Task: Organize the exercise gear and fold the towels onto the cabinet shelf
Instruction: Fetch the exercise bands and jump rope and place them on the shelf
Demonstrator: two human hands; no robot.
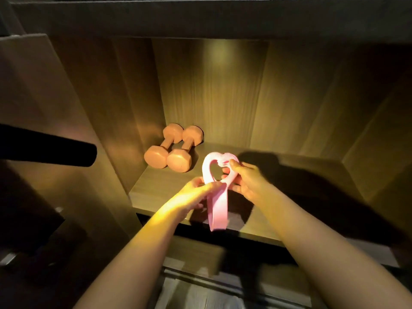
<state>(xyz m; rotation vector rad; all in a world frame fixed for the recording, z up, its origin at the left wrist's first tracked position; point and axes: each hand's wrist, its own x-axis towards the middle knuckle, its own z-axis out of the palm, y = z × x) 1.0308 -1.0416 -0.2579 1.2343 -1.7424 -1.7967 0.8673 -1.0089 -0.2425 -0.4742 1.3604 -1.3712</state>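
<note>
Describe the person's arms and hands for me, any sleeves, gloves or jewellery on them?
Both arms are bare: no sleeve shows on the left forearm or right forearm up to the frame edge. The left hand and right hand wear no gloves; no watch, bracelet or ring shows in the dim light.

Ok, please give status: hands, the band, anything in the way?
Left hand and right hand both grip pink band over shelf. Two dumbbells rear left, apart from it.

2 dumbbells (174,148) side by side at shelf (278,175) back-left, resistance band (215,186) right of them — nearer the front edge
</note>
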